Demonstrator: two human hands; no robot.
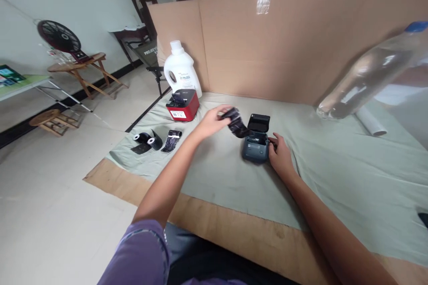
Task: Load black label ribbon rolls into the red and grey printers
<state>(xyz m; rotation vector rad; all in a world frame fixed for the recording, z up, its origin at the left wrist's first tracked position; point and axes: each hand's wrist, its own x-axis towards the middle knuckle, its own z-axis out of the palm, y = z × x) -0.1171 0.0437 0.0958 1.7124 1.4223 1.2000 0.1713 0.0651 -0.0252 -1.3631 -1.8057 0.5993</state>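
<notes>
My left hand (214,121) is closed on a shiny black paper roll (235,120), whose loose strip curves down toward a small dark label printer (255,148). The printer stands on the cloth with its lid (259,123) raised. Whether the strip's end touches the printer I cannot tell. Against the printer's right side, my right hand (280,153) grips with curled fingers, one finger lifted. To the left lie two black rolls with white cores (154,142) and a black roll with a white band (171,140).
A red and black box-shaped device (183,106) stands before a white jug (182,69) at the back left. Cardboard (267,53) walls off the rear. A large clear bottle (364,78) leans at right, near a white tube (371,120). The table's wooden edge (227,218) runs along the front.
</notes>
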